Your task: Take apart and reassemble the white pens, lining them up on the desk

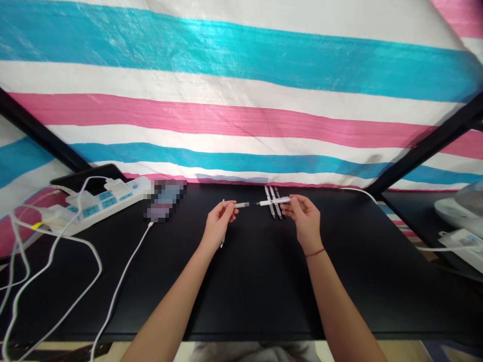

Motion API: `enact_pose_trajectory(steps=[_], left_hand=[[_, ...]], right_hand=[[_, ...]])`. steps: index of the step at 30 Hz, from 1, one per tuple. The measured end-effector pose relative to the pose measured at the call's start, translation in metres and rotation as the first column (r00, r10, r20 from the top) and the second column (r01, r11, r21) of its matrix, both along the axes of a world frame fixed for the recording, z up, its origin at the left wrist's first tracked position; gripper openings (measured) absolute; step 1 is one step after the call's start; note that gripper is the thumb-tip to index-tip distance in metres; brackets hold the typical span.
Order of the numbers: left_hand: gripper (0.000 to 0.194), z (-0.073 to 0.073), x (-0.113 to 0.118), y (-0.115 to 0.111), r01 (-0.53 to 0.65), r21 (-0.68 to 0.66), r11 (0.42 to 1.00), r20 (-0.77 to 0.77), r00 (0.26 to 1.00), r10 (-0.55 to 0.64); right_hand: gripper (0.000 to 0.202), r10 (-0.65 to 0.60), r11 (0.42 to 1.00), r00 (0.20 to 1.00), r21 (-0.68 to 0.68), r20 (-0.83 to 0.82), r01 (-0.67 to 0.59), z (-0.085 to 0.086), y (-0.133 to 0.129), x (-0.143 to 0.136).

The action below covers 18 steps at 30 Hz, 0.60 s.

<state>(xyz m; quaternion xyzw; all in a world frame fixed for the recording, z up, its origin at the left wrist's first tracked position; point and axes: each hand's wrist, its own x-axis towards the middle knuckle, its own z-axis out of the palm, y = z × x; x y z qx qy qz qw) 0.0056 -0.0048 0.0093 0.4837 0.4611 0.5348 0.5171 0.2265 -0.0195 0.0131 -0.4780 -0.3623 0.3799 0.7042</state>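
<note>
Between finger and thumb, my left hand [220, 221] holds a pen's grip section [242, 205], whitish with a grey end. My right hand [306, 221] pinches the white pen barrel [274, 201], from which a thin refill [256, 203] points left toward the grip section. The two parts lie nearly in line; whether the refill's tip touches the grip section is too small to tell. Behind and below the barrel, several pens [272, 208] lie side by side on the black table [256, 281]. Another pen [222, 244] lies partly hidden under my left hand.
A white power strip [109, 203] with plugs, a dark device [88, 178] and loose white cables [100, 266] occupy the left side. A blurred phone [165, 201] sits at the back left on a charging cable. Striped sheeting [241, 120] rises behind the table, with black frame bars at both sides.
</note>
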Motion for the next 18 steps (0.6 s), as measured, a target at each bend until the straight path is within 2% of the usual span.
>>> enact_pose_trajectory(steps=[7,18], left_hand=[[0.035,-0.001,0.003,-0.002,0.062,-0.003,0.998,-0.040,0.997,-0.063],[0.035,0.001,0.004,-0.003,0.100,-0.033,0.994,-0.047,0.994,-0.101]], right_hand=[[0.024,0.067,0.998,0.997,0.015,0.037,-0.067,-0.003,-0.003,-0.013],[0.021,0.024,0.998,1.000,0.053,0.020,-0.025,-0.001,-0.004,-0.017]])
